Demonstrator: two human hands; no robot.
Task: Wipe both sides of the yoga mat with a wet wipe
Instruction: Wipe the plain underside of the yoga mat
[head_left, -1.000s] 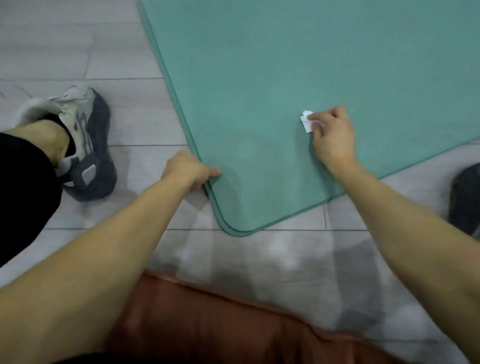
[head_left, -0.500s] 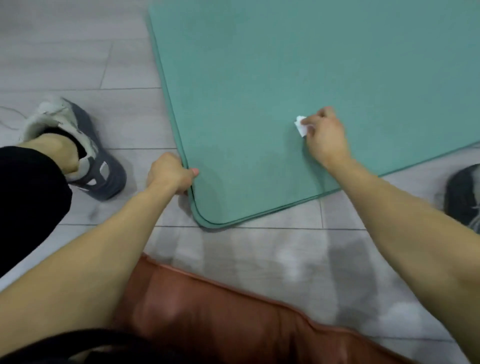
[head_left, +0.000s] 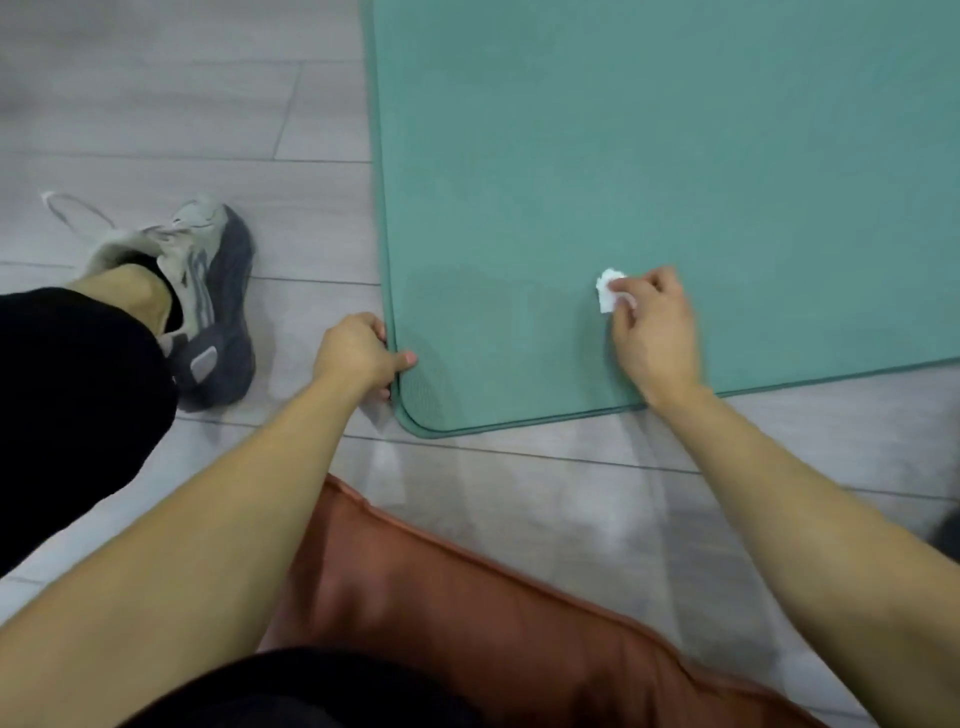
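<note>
Head view, the only one supplied. The teal yoga mat (head_left: 649, 182) lies flat on the grey tiled floor (head_left: 182, 104) and fills the frame from 12 to 3 o'clock; its rounded near corner sits just below centre.

The left hand (head_left: 358, 356) is closed on the mat's left edge just above that corner, thumb on top and fingers curled at or under the rim. In my judgement it pins the mat so that it will not slide or ruck under the rubbing.

The right hand (head_left: 652, 327), at about 3 o'clock from the left one, is narrowed to a pinch on a small wadded white wet wipe (head_left: 609, 291), which it presses to the mat's upper face. A faintly darker patch between the two hands may be dampness; I cannot confirm it.

A shoe (head_left: 215, 306) on the person's foot rests on the floor at 9 o'clock, apart from the mat. A rust-brown cushion (head_left: 467, 613) lies at 6 o'clock, beneath the person.

Only the upper face is being worked; the underside appears outstanding.
</note>
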